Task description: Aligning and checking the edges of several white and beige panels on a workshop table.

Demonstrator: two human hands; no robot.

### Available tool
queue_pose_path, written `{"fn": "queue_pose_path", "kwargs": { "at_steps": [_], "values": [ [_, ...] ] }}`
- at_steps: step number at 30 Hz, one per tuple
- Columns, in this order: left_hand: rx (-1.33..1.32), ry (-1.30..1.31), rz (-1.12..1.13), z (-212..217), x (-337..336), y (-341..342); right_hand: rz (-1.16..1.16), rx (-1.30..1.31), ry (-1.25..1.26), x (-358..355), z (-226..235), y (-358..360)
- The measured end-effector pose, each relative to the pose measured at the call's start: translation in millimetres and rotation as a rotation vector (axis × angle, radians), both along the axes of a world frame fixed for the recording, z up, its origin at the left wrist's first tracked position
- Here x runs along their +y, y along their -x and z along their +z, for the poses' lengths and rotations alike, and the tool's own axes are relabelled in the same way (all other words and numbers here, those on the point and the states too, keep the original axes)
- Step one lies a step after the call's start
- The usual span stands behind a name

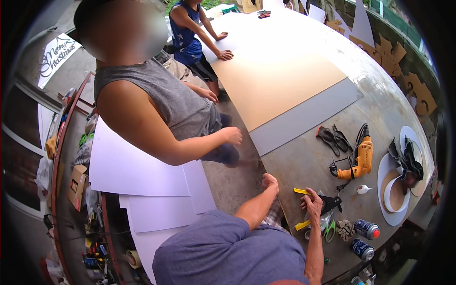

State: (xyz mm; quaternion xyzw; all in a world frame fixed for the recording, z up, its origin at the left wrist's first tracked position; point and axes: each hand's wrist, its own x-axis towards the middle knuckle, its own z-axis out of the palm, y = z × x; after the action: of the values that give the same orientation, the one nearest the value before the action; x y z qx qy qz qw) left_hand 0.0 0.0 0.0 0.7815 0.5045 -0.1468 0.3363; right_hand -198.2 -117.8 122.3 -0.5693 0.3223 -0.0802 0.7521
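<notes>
My left hand is by the near-left table edge, fingers curled in, with nothing seen in it. My right hand is over the table, its bent fingers on a black hand tool with two spread yellow handles. The palm hides part of the tool, so the exact grip is unclear. Close to that wrist lie green-handled scissors and a clump of small grey pieces. Farther off are an orange power drill and dark work gloves. A tan sheet overlies a grey sheet.
A co-worker in a grey sleeveless top stands at the left; another in blue touches the sheet's far end. Blue spray cans and white ring-shaped pieces are at the right. White panels lean at the left.
</notes>
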Motion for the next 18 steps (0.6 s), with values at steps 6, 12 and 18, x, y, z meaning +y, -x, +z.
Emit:
{"fn": "queue_pose_path", "kwargs": {
  "at_steps": [6,12,18],
  "values": [
    [-0.090,-0.009,0.043,4.5,-9.4,3.7,-0.011,0.009,0.013,-6.6,2.0,0.0],
    [-0.070,0.010,0.032,23.9,-4.4,5.3,-0.018,0.037,0.012,-4.3,-0.6,0.4],
    [-0.101,0.276,0.085,51.1,-6.1,7.6,-0.018,0.039,0.012,-6.4,-8.4,0.3]
  ]
}}
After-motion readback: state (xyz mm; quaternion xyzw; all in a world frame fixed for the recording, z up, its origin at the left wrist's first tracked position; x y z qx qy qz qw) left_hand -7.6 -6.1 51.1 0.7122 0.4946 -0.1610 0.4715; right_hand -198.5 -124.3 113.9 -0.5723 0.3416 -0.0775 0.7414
